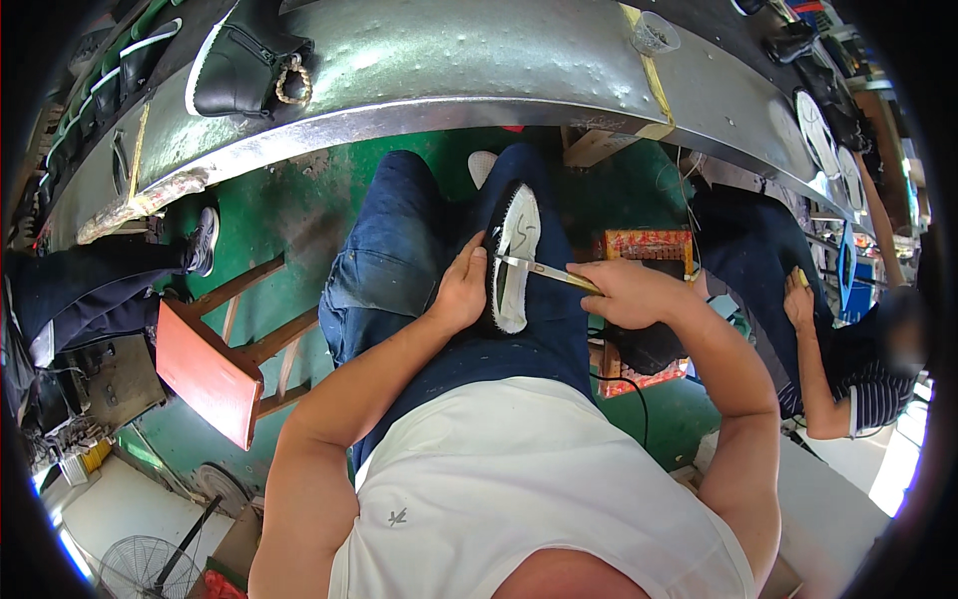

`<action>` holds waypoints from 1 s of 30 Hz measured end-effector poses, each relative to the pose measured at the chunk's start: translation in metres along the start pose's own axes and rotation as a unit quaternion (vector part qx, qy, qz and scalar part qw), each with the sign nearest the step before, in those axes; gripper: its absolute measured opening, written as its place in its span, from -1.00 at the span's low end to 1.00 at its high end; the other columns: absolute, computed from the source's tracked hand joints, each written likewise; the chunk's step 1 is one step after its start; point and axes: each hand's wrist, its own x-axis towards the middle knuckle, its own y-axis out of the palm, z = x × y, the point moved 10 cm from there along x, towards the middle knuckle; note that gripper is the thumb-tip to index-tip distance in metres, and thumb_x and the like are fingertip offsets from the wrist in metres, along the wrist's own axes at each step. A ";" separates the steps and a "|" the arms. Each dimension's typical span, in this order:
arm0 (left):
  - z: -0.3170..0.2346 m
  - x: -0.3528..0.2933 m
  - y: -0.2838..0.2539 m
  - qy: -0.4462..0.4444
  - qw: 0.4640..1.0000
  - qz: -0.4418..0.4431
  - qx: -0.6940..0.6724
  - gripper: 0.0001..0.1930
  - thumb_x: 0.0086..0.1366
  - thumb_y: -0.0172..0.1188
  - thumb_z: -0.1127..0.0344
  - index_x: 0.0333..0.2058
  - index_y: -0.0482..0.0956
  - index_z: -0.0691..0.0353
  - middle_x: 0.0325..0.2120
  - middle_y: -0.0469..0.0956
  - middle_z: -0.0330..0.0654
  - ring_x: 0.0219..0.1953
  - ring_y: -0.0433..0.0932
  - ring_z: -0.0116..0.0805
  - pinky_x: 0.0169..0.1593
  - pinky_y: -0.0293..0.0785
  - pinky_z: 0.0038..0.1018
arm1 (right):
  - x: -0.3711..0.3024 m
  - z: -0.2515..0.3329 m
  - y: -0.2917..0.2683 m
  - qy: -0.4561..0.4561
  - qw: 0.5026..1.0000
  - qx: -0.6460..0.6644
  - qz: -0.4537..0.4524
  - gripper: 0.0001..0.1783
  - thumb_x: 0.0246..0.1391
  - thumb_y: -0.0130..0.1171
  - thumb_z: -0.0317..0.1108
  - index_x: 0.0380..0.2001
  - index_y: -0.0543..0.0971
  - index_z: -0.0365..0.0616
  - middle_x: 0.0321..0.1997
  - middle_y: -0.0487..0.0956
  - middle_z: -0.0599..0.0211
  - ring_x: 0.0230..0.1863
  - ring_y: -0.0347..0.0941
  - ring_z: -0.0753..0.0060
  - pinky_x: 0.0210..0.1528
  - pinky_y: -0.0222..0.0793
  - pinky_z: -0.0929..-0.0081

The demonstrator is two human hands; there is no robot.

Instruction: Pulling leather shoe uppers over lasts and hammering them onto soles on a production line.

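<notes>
A black shoe (517, 262) lies on my right thigh with its pale sole turned up, and a dark wavy line runs over the forefoot. My left hand (463, 286) is closed on the shoe's left side, its fingers hidden beneath. In my right hand (631, 293) is a slim knife-like tool (551, 272), gripped by its yellowish handle. Its flat metal end touches or lies just over the middle of the sole; which, I cannot tell.
Ahead runs a metal-topped workbench (479, 62) bearing a black zip boot (239, 68) and a clear cup (654, 36). An orange-red stool (208, 374) stands left, a patterned red stool (647, 243) right. A co-worker's arm (820, 369) shows at far right; another person's leg (105, 270) at left.
</notes>
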 end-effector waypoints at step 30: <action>-0.028 0.017 0.006 -0.060 0.993 0.038 -0.096 -0.20 0.47 0.13 0.11 0.49 -0.09 0.21 0.36 0.24 0.10 0.37 0.24 -0.21 0.38 0.16 -0.43 | 0.046 -0.021 -0.013 -0.043 0.971 -0.101 -0.212 -0.71 0.21 0.22 -0.20 -0.21 0.57 -0.24 -0.35 0.66 0.18 -0.41 0.63 0.34 -0.32 0.54 0.34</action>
